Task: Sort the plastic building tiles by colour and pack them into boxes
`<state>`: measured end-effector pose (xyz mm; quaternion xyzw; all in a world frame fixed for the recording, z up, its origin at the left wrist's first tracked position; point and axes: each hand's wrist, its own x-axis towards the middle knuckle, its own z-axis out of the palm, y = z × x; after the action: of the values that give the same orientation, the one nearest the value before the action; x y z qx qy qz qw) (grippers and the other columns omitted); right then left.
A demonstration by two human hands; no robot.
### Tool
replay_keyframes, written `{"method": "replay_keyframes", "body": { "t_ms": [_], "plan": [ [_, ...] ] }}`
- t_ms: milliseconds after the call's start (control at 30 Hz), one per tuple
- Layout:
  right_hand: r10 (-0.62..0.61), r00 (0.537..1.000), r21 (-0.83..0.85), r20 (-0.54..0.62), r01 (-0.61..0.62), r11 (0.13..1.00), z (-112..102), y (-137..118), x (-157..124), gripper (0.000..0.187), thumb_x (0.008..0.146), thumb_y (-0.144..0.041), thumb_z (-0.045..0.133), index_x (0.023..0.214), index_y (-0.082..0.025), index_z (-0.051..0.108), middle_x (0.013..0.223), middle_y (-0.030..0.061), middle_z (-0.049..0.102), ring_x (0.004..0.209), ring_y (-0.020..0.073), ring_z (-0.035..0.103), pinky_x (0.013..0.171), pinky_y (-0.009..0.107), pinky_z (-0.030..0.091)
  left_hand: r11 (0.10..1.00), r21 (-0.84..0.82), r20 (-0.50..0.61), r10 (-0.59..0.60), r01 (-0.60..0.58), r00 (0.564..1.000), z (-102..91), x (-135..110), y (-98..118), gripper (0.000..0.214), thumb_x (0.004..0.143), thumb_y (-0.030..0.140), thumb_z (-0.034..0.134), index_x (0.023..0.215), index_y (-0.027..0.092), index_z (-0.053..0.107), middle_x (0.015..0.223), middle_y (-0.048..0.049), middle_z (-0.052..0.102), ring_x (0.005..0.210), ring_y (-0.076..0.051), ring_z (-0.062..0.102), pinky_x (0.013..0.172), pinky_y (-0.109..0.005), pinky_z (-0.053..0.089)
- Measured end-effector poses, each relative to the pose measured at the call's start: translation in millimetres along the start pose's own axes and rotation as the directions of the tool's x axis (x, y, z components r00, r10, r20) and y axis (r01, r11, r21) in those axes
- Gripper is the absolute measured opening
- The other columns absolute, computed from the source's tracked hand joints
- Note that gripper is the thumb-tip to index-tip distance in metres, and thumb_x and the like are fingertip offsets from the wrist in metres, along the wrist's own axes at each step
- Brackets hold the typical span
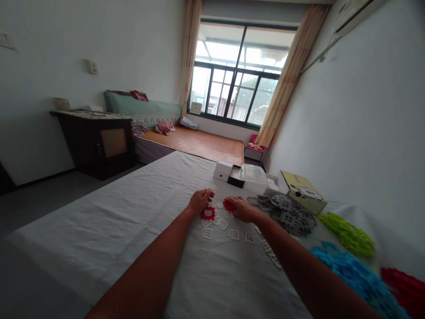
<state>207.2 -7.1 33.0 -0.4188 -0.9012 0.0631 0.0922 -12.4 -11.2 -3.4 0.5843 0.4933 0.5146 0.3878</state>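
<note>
My left hand (199, 200) is over the grey-white sheet with its fingers curled together. What it pinches, if anything, is too small to make out. Just below it lies a red toothed frame piece (203, 216) with a square opening. To the right, my right hand (243, 209) is closed on a red toothed piece (229, 204), partly hidden by the fingers. A small white piece (219, 205) lies between the hands. Several white window-shaped pieces, among them a lower-left one (207, 233) and a right one (249, 237), are scattered nearer me.
Grey interlocking pieces (287, 212) are heaped right of my right hand, with green (348, 232), blue (355, 274) and dark red (403, 285) heaps farther right. Behind stand a white box (223, 170), a clear plastic container (254, 177) and a yellow box (307, 195).
</note>
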Motion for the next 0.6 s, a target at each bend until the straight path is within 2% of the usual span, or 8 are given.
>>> {"method": "replay_keyframes", "body": {
  "t_ms": [100,200,267,333,433,500,533,600],
  "plan": [
    [0.020,1.000,-0.017,-0.015,-0.020,1.000,-11,-8,-8,0.052,0.070,-0.017,0.061,0.121,-0.021,0.056,0.119,0.0092,0.061,0.112,0.0265,0.050,0.094,0.040,0.040,1.000,-0.013,0.004,-0.001,0.002,1.000,-1.3,0,3,0.058,0.074,0.066,0.046,0.080,0.013,0.067,0.082,-0.0098,0.069,0.064,-0.016,0.063,0.051,-0.025,0.048],
    [0.029,0.987,-0.032,-0.157,-0.034,0.999,-28,-25,-37,0.050,0.075,-0.026,0.063,0.124,-0.022,0.054,0.120,0.0105,0.059,0.113,0.0263,0.048,0.095,0.041,0.039,1.000,-0.016,0.007,0.007,-0.006,1.000,-3.3,-1,7,0.061,0.070,0.070,0.049,0.080,0.012,0.068,0.082,-0.0105,0.069,0.065,-0.018,0.064,0.053,-0.028,0.050],
    [0.015,0.964,-0.022,-0.267,-0.022,1.000,-37,-36,-68,0.049,0.078,-0.032,0.062,0.125,-0.024,0.052,0.120,0.0090,0.059,0.112,0.0238,0.049,0.095,0.038,0.039,1.000,-0.006,0.008,0.001,-0.001,1.000,-4.9,0,9,0.063,0.068,0.072,0.050,0.080,0.012,0.069,0.082,-0.0110,0.070,0.066,-0.019,0.064,0.054,-0.029,0.052],
    [0.034,0.947,-0.010,-0.319,-0.039,0.999,-44,-38,-105,0.048,0.079,-0.036,0.062,0.125,-0.027,0.052,0.120,0.0067,0.059,0.110,0.0221,0.051,0.093,0.036,0.040,1.000,0.011,0.009,-0.009,0.009,1.000,-6.5,1,10,0.063,0.066,0.072,0.053,0.081,0.012,0.069,0.083,-0.0109,0.070,0.068,-0.021,0.066,0.056,-0.030,0.054],
    [0.167,0.905,-0.003,-0.391,-0.183,0.983,-53,-15,-172,0.043,0.080,-0.038,0.061,0.122,-0.028,0.055,0.120,0.0055,0.060,0.111,0.0219,0.052,0.092,0.036,0.041,0.999,0.052,0.027,0.002,-0.003,1.000,-8.2,5,10,0.060,0.065,0.070,0.055,0.081,0.014,0.070,0.084,-0.0101,0.071,0.071,-0.022,0.067,0.058,-0.032,0.056],
    [0.304,0.820,0.028,-0.484,-0.333,0.942,-62,19,-223,0.041,0.082,-0.040,0.057,0.120,-0.024,0.056,0.118,0.0069,0.062,0.111,0.0223,0.053,0.094,0.037,0.041,0.997,0.075,0.055,0.001,-0.006,0.999,-8.7,6,10,0.058,0.066,0.069,0.055,0.081,0.014,0.070,0.084,-0.0096,0.071,0.070,-0.022,0.067,0.059,-0.032,0.058],
    [0.383,0.755,0.061,-0.532,-0.417,0.907,-68,41,-250,0.041,0.083,-0.042,0.055,0.119,-0.022,0.057,0.117,0.0079,0.063,0.110,0.0226,0.054,0.096,0.038,0.041,0.996,0.084,0.064,0.002,-0.008,0.998,-8.8,6,9,0.057,0.067,0.068,0.055,0.081,0.015,0.070,0.084,-0.0094,0.071,0.070,-0.022,0.067,0.059,-0.033,0.058],
    [0.541,0.576,0.137,-0.612,-0.596,0.791,-82,87,-307,0.044,0.082,-0.047,0.051,0.115,-0.019,0.059,0.112,0.0099,0.065,0.103,0.0239,0.058,0.093,0.039,0.043,0.995,0.103,0.072,0.004,-0.011,0.997,-9.0,6,9,0.054,0.067,0.067,0.055,0.081,0.016,0.070,0.084,-0.0090,0.072,0.071,-0.023,0.067,0.059,-0.034,0.059]
  ]
}}
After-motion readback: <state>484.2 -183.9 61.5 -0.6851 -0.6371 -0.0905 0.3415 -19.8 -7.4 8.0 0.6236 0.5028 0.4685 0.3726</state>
